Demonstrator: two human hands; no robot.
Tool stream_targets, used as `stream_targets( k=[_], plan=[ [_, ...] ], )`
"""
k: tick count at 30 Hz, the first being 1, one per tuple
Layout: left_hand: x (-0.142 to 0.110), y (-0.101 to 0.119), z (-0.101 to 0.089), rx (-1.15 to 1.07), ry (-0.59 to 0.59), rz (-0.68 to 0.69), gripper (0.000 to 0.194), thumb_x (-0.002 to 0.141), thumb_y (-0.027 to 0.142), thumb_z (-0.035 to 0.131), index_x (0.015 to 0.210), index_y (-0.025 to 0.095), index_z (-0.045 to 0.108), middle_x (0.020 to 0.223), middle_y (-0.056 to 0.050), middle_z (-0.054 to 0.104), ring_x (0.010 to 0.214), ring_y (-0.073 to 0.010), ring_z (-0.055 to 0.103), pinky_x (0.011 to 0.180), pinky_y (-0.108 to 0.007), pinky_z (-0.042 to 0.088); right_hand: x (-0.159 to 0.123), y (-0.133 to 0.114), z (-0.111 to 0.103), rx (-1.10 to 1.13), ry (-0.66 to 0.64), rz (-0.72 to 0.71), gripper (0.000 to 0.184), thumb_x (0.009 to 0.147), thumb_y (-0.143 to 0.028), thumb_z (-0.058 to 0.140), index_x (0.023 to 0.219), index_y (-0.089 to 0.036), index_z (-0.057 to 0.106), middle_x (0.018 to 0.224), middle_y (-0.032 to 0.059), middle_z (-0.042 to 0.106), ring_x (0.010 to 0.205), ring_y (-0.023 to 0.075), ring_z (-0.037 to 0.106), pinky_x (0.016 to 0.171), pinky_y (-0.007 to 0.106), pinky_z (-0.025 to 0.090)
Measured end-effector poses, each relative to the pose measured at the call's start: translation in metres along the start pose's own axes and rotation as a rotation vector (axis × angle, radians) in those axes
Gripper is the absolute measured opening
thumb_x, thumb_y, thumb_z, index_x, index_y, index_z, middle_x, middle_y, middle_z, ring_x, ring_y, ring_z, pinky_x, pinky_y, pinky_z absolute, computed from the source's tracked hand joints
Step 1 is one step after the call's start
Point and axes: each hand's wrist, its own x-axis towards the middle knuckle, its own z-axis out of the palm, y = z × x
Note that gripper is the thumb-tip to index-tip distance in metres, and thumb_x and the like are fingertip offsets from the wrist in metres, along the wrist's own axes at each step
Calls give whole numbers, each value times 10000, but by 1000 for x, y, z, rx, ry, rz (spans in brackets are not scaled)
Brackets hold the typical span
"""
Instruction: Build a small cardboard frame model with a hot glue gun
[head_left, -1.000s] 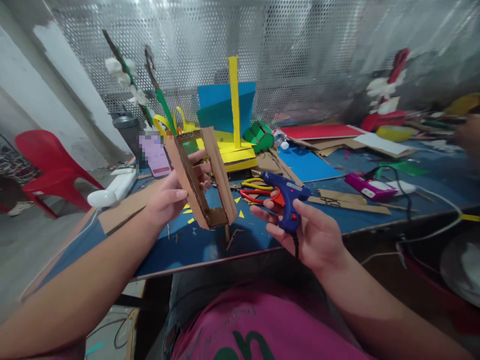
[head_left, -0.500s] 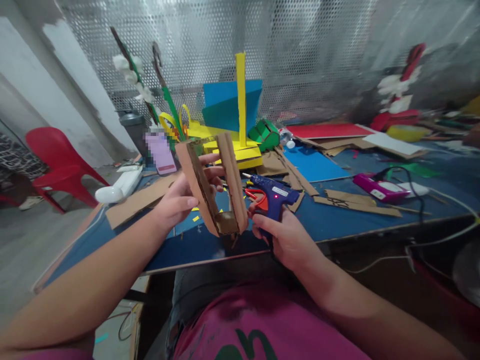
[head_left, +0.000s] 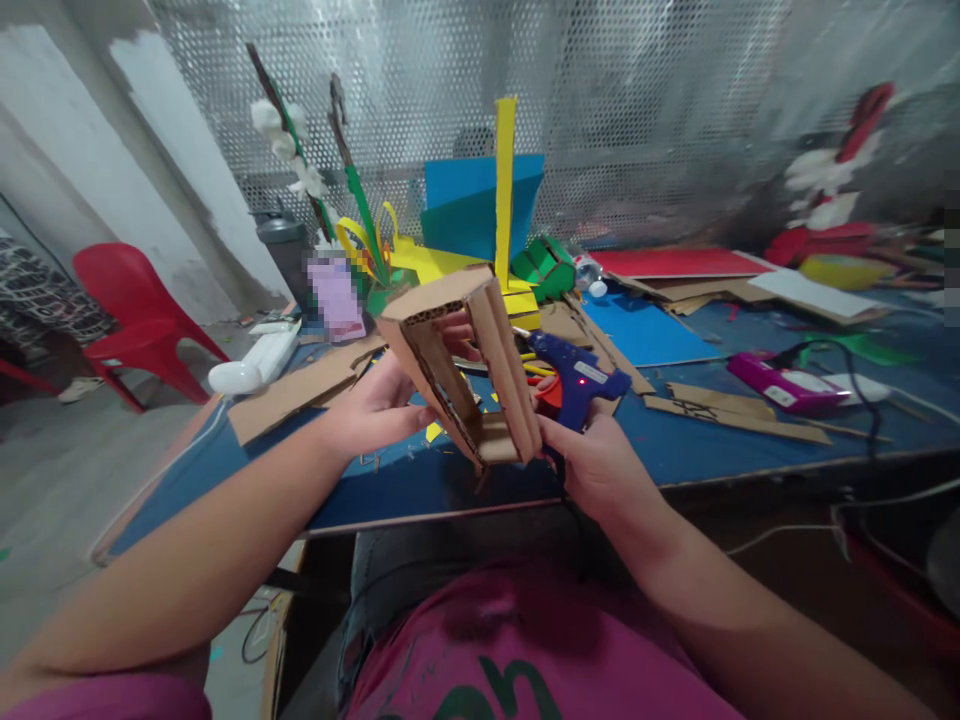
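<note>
My left hand (head_left: pixel 375 410) is closed on a brown corrugated cardboard frame (head_left: pixel 469 365), an open box shape held up in front of me, its fingers curling through the opening. My right hand (head_left: pixel 592 465) grips a blue hot glue gun (head_left: pixel 574 375) with a red light on its side. The gun's nozzle points left toward the frame's right wall, and my right fingers touch the frame's lower corner. Both hands hover above the near edge of the blue table (head_left: pixel 420 485).
Cardboard scraps (head_left: pixel 300 385) and coloured sheets (head_left: pixel 645 330) litter the table, with a yellow and blue cardboard model (head_left: pixel 495 230) behind. A purple device (head_left: pixel 780 385) with a black cable lies to the right. Red and yellow scissors lie behind the gun. A red plastic chair (head_left: pixel 135 320) stands left.
My right hand has closed round the glue gun and brought it left to the frame. The frame has tilted and moved right, closer to me. The camera has shifted slightly left.
</note>
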Motion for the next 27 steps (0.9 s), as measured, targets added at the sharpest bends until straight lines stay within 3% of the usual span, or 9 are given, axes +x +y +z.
stream_targets(
  k=[6, 12, 15, 19, 24, 27],
  plan=[
    [0, 3, -2, 59, -4, -79, 792, 862, 443, 900, 1594, 349, 611, 1648, -129, 613, 1526, -443, 579, 1190, -573, 562, 9, -4, -11, -173, 147, -314, 417, 748, -376, 1003, 1040, -256, 730, 950, 0, 801, 922, 242, 783, 915, 415, 630],
    [4, 0, 0, -5, 157, -149, 1036, 742, 650, 974, 1633, 320, 561, 1620, -136, 634, 1553, -457, 543, 1208, -564, 540, 2, -16, -13, -328, 245, -591, 352, 786, -291, 944, 990, -300, 657, 925, -2, 727, 980, 283, 805, 996, 485, 643],
    [1, -8, -1, 50, 270, -125, 1100, 733, 693, 972, 1666, 319, 526, 1643, -132, 596, 1557, -422, 534, 1263, -529, 489, 1, -16, -14, -333, 238, -649, 335, 802, -281, 928, 983, -315, 648, 937, 8, 735, 1011, 297, 805, 1048, 519, 637],
    [-2, -14, -4, 59, 352, -57, 1059, 704, 656, 1005, 1615, 343, 565, 1616, -115, 596, 1501, -395, 586, 1219, -499, 524, -2, -16, -17, -359, 199, -688, 328, 805, -258, 944, 961, -333, 666, 984, 12, 760, 1018, 282, 786, 1135, 542, 592],
    [6, 3, -8, 137, 192, 90, 1031, 622, 546, 1072, 1533, 346, 634, 1450, -120, 689, 1348, -390, 671, 1165, -546, 556, -9, -24, -44, -452, 103, -685, 270, 851, -316, 930, 1085, -324, 795, 1185, 66, 816, 1187, 334, 755, 1194, 557, 529],
    [13, 18, -8, 163, 163, 128, 991, 573, 469, 1109, 1457, 316, 687, 1462, -138, 682, 1332, -386, 680, 1158, -510, 564, -8, -39, -69, -563, 17, -630, 207, 876, -450, 890, 1032, -316, 865, 1070, 77, 860, 1056, 367, 772, 1072, 580, 571]
  ],
)
